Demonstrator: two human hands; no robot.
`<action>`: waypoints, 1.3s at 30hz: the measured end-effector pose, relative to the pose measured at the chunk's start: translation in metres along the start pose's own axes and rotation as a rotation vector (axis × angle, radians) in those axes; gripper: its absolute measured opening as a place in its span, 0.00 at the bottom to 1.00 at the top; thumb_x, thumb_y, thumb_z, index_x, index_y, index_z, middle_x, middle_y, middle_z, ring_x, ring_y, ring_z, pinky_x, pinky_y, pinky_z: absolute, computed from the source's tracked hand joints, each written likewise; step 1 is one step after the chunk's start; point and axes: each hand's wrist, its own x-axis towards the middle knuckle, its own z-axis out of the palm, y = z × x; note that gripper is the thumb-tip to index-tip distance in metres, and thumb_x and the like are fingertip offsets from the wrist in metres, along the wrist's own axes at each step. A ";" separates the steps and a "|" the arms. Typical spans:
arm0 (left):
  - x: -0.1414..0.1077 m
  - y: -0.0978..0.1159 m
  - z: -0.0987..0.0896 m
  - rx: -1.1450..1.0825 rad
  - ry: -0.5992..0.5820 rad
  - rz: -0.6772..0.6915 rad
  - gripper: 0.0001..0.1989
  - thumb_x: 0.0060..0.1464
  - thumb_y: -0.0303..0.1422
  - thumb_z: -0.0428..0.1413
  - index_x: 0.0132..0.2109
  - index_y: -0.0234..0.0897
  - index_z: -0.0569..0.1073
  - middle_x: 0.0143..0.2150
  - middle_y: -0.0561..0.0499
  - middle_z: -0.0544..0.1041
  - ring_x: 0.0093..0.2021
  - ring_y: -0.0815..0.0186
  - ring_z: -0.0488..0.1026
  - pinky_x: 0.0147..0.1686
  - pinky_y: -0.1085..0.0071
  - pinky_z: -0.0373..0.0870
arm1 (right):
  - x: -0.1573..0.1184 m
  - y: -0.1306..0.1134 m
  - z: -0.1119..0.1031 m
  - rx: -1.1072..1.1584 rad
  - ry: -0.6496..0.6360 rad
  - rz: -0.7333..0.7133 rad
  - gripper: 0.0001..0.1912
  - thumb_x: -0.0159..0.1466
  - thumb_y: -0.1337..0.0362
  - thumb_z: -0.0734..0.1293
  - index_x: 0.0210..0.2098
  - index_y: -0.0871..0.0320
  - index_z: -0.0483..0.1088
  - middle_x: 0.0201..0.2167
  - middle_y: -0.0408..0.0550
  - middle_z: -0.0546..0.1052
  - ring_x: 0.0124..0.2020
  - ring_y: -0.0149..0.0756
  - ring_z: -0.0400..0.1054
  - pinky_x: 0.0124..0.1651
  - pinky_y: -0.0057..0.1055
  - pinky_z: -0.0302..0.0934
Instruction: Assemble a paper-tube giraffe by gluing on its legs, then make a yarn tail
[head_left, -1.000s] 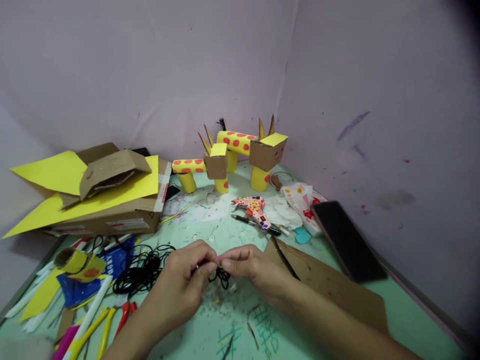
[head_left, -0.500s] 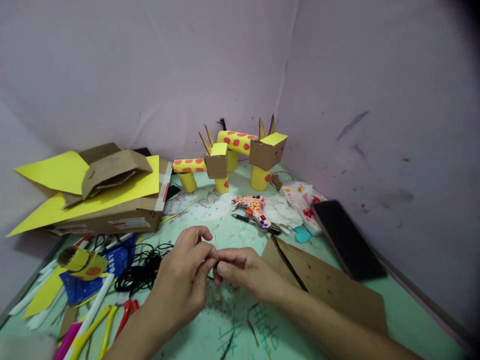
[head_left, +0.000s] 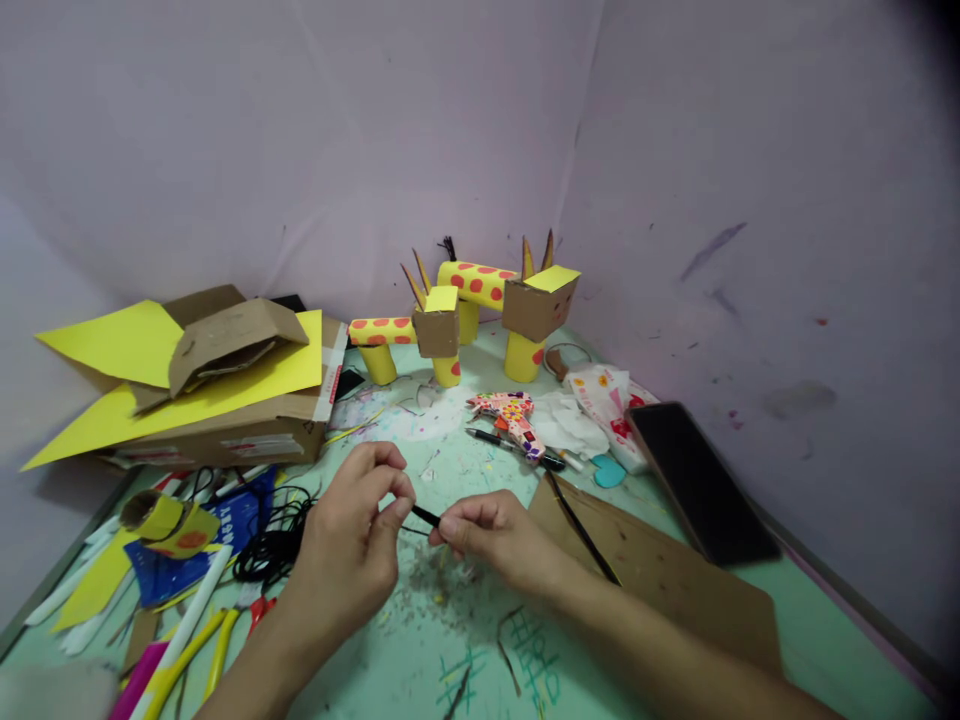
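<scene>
A short black cord bundle stretches between my two hands above the green table. My left hand pinches its left end between thumb and fingers. The thumb and fingers of my right hand close on its right end. A thin black strand hangs just below the bundle. Left of my left hand lies a loose tangle of black cord. Behind the hands stand two animal figures of yellow tubes with red spots, the smaller one left of the larger one.
A patterned glue gun and a pen lie beyond the hands. To the right are brown cardboard and a phone. Yellow-handled scissors, a spotted tube and a cardboard box occupy the left.
My hands have moved apart, my left hand shifting left. More of the black cord bundle now shows between them. The view has shifted slightly.
</scene>
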 end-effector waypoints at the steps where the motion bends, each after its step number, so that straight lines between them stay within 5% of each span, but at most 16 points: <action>1: 0.001 -0.001 -0.002 0.008 0.014 0.006 0.09 0.55 0.25 0.45 0.28 0.37 0.64 0.39 0.48 0.66 0.39 0.65 0.66 0.35 0.70 0.64 | 0.000 0.001 0.001 0.005 -0.007 0.006 0.20 0.50 0.48 0.68 0.24 0.61 0.76 0.15 0.40 0.66 0.19 0.25 0.55 0.25 0.25 0.48; 5: 0.004 -0.003 -0.009 0.021 -0.015 0.001 0.09 0.54 0.25 0.45 0.28 0.37 0.64 0.38 0.49 0.66 0.39 0.65 0.66 0.35 0.70 0.64 | 0.001 0.002 -0.001 -0.069 0.037 -0.108 0.13 0.52 0.56 0.68 0.29 0.60 0.77 0.26 0.47 0.75 0.26 0.30 0.63 0.32 0.28 0.56; 8: 0.004 -0.005 -0.009 0.023 -0.089 -0.015 0.09 0.54 0.25 0.45 0.27 0.37 0.64 0.38 0.49 0.66 0.40 0.64 0.66 0.38 0.68 0.64 | 0.000 -0.006 -0.006 -0.172 0.251 -0.280 0.12 0.51 0.63 0.68 0.35 0.57 0.77 0.39 0.51 0.77 0.34 0.35 0.67 0.37 0.31 0.59; 11: 0.001 -0.005 -0.004 0.036 -0.131 -0.030 0.09 0.53 0.24 0.45 0.27 0.37 0.64 0.40 0.48 0.66 0.42 0.62 0.66 0.40 0.66 0.64 | -0.003 -0.016 -0.009 -0.155 0.419 -0.316 0.10 0.55 0.63 0.66 0.34 0.57 0.78 0.36 0.50 0.78 0.33 0.35 0.68 0.35 0.31 0.60; 13: -0.001 -0.002 0.002 0.044 -0.141 -0.024 0.09 0.54 0.24 0.45 0.28 0.37 0.64 0.41 0.47 0.66 0.44 0.61 0.65 0.42 0.64 0.64 | -0.006 -0.019 -0.008 -0.061 0.362 -0.232 0.11 0.56 0.60 0.67 0.35 0.58 0.78 0.34 0.50 0.79 0.26 0.31 0.67 0.29 0.29 0.59; 16: -0.005 0.003 0.010 0.040 -0.145 0.002 0.08 0.55 0.25 0.44 0.30 0.38 0.65 0.41 0.46 0.66 0.44 0.61 0.65 0.42 0.64 0.65 | -0.009 -0.017 -0.001 0.170 0.085 -0.026 0.21 0.51 0.55 0.70 0.42 0.59 0.75 0.28 0.46 0.77 0.15 0.23 0.60 0.17 0.23 0.54; 19: -0.007 0.007 0.015 0.013 -0.126 0.018 0.08 0.55 0.25 0.45 0.31 0.37 0.66 0.42 0.45 0.67 0.44 0.61 0.66 0.41 0.65 0.66 | -0.008 -0.012 0.005 0.355 -0.080 0.094 0.24 0.46 0.53 0.74 0.38 0.62 0.76 0.19 0.40 0.73 0.14 0.22 0.63 0.16 0.20 0.56; 25: -0.007 0.008 0.017 -0.080 -0.082 -0.013 0.08 0.55 0.25 0.45 0.31 0.37 0.67 0.42 0.46 0.66 0.41 0.64 0.67 0.38 0.68 0.67 | -0.007 -0.013 0.004 0.522 -0.045 0.171 0.18 0.41 0.58 0.77 0.24 0.65 0.74 0.20 0.44 0.75 0.16 0.24 0.67 0.18 0.21 0.62; 39: -0.006 0.011 0.023 -0.165 0.176 0.122 0.10 0.52 0.22 0.52 0.31 0.38 0.75 0.31 0.51 0.71 0.31 0.69 0.70 0.29 0.75 0.68 | -0.007 -0.015 -0.003 0.480 0.006 0.144 0.18 0.41 0.58 0.77 0.22 0.65 0.71 0.18 0.43 0.74 0.15 0.24 0.66 0.17 0.21 0.62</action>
